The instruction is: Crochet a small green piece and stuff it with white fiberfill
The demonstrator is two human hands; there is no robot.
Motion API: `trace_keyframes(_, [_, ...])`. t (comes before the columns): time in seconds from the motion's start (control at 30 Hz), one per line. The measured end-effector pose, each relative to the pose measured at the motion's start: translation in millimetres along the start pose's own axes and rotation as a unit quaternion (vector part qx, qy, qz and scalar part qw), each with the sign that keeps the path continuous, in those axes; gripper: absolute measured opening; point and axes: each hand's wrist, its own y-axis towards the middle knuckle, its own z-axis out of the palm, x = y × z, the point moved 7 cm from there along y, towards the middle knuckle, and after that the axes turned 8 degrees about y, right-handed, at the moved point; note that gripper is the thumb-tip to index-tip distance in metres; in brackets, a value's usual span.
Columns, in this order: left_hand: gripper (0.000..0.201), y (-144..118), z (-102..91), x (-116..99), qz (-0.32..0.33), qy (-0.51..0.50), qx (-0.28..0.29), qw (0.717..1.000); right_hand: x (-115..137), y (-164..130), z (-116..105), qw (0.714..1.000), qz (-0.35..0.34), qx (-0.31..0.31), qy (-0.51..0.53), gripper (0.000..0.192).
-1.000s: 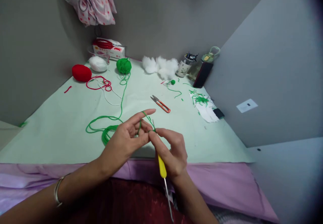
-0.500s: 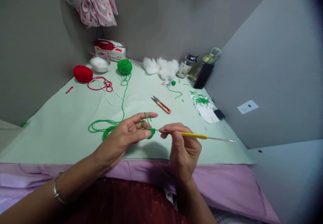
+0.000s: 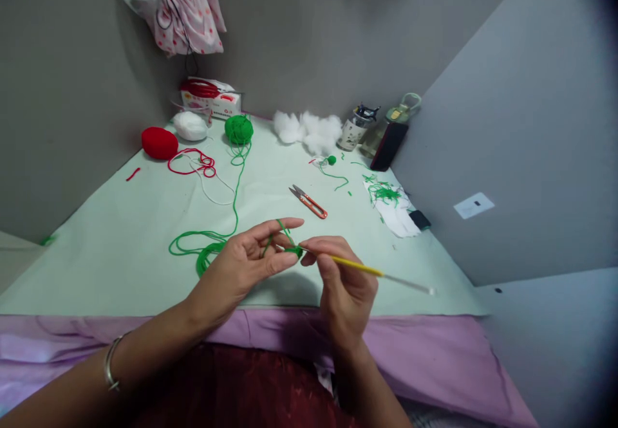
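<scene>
Between the thumb and fingers of my left hand [image 3: 251, 253] is a small green crochet piece [image 3: 295, 251]. Green yarn [image 3: 284, 227] runs over its raised index finger. My right hand [image 3: 345, 280] grips a crochet hook [image 3: 360, 266] by its yellow handle, with one metal end at the green piece and the other pointing right. The hook's working tip is hidden at the stitches. Loose loops of green yarn [image 3: 205, 257] lie beside my left wrist and lead back to a green yarn ball [image 3: 239, 130].
Orange thread snips [image 3: 309, 203] lie beyond my hands. Red yarn [image 3: 159, 143] and white yarn [image 3: 190, 125] sit at the back left. White stuffing [image 3: 309, 130], a pen cup [image 3: 354, 130] and a leaning phone [image 3: 389, 147] stand at the back; green scraps [image 3: 385, 192] lie on tissue at right.
My right hand has moved slightly left, closer to my left fingers. The hook's far end has swung down and left, and the green piece has shifted a little right and up.
</scene>
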Motion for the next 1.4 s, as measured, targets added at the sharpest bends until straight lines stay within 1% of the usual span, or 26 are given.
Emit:
trace_keyframes(0.07, [0.047,0,0.2,0,0.002,-0.024,-0.015,1.0,9,-6,3,0.99,-0.089,0.014,-0.106,0.031])
trace_keyframes(0.13, [0.05,1,2.9,4,-0.036,-0.06,-0.004,0.998,17,-13,7,0.962,-0.182,0.03,-0.201,0.04])
trace_keyframes(0.17, [0.049,1,5.0,6,-0.065,-0.078,0.011,0.995,19,-14,8,0.952,-0.209,0.033,-0.221,0.042])
trace_keyframes(0.2, [0.048,2,6.5,8,-0.092,-0.096,0.024,0.991,20,-14,7,0.953,-0.211,0.031,-0.215,0.041])
trace_keyframes(0.23, [0.045,2,7.0,9,-0.113,-0.113,0.033,0.987,18,-11,3,0.964,-0.191,0.019,-0.185,0.038])
trace_keyframes(0.27, [0.043,3,6.6,8,-0.124,-0.128,0.036,0.983,16,-7,-2,0.978,-0.155,-0.001,-0.136,0.033])
trace_keyframes(0.3, [0.04,3,5.3,6,-0.126,-0.138,0.035,0.982,11,-3,-7,0.991,-0.108,-0.023,-0.077,0.029])
trace_keyframes(0.33, [0.039,4,3.7,5,-0.121,-0.141,0.03,0.982,6,1,-10,0.997,-0.063,-0.043,-0.014,0.025])
trace_keyframes(0.4, [0.039,4,2.9,3,-0.105,-0.128,0.034,0.986,-3,4,-11,0.994,0.01,-0.063,0.088,0.021])
trace_keyframes(0.43, [0.04,3,3.9,3,-0.095,-0.114,0.043,0.988,-6,5,-9,0.991,0.031,-0.059,0.117,0.02])
trace_keyframes(0.5, [0.043,1,6.2,4,-0.077,-0.087,0.058,0.992,-10,5,-4,0.989,0.053,-0.04,0.133,0.018])
trace_keyframes(0.57, [0.043,0,7.4,5,-0.068,-0.069,0.059,0.994,-14,4,0,0.99,0.063,-0.025,0.127,0.017])
trace_keyframes(0.63, [0.043,-1,7.7,6,-0.063,-0.057,0.05,0.995,-16,2,1,0.988,0.07,-0.025,0.132,0.017])
trace_keyframes(0.8, [0.053,-1,8.7,-2,-0.03,-0.036,0.024,0.999,-13,0,0,0.989,0.057,-0.02,0.139,0.018])
trace_keyframes(0.87, [0.056,0,8.2,-4,-0.027,-0.045,0.024,0.998,-12,1,-1,0.988,0.061,-0.02,0.142,0.017])
trace_keyframes(0.93, [0.055,0,7.7,-1,-0.049,-0.066,0.038,0.996,-17,3,-4,0.982,0.088,-0.032,0.167,0.015])
trace_keyframes(1.03, [0.048,0,9.4,5,-0.09,-0.106,0.077,0.987,-27,7,-10,0.961,0.146,-0.061,0.227,0.017])
trace_keyframes(1.1, [0.044,0,10.4,6,-0.094,-0.104,0.087,0.986,-32,8,-11,0.945,0.179,-0.065,0.265,0.018])
trace_keyframes(1.17, [0.042,-1,10.5,5,-0.08,-0.065,0.074,0.992,-34,7,-8,0.938,0.193,-0.056,0.282,0.018])
trace_keyframes(1.2, [0.042,-1,10.6,5,-0.068,-0.037,0.062,0.995,-33,7,-7,0.942,0.187,-0.051,0.273,0.018])
trace_keyframes(1.23, [0.042,-1,11.2,3,-0.054,-0.012,0.053,0.997,-31,6,-7,0.953,0.171,-0.045,0.247,0.018])
trace_keyframes(1.3, [0.045,-2,13.2,2,-0.033,0.023,0.043,0.998,-24,4,-6,0.976,0.125,-0.034,0.173,0.016])
trace_keyframes(1.37, [0.048,-4,14.7,2,-0.025,0.038,0.047,0.998,-19,1,-5,0.988,0.092,-0.026,0.117,0.014])
trace_keyframes(1.4, [0.048,-4,15.0,3,-0.023,0.038,0.054,0.998,-19,0,-5,0.99,0.089,-0.024,0.107,0.015])
